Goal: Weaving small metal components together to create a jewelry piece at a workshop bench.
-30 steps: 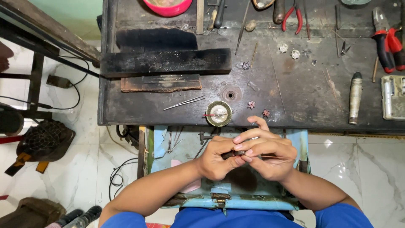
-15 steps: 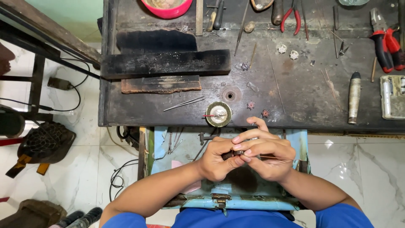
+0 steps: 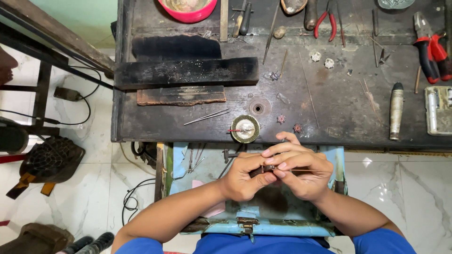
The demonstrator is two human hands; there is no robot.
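My left hand (image 3: 245,176) and my right hand (image 3: 301,169) meet over an open light-blue drawer (image 3: 282,228) below the workbench edge. Together they pinch a small dark ring-like piece (image 3: 267,168) between thumbs and fingertips. My right hand also seems to grip a thin tool, mostly hidden by the fingers. Just beyond my hands, on the dark workbench (image 3: 329,103), sits a small round metal dish (image 3: 245,128) with a red-tipped pin. Two tiny red star-shaped pieces (image 3: 281,119) lie beside it.
On the bench lie a charred black block (image 3: 186,72), tweezers (image 3: 207,116), red-handled pliers (image 3: 433,51), a pink bowl (image 3: 188,9) and a metal handle (image 3: 396,110). Cables (image 3: 136,202) trail on the marble floor at left, near a black woven bag (image 3: 49,162).
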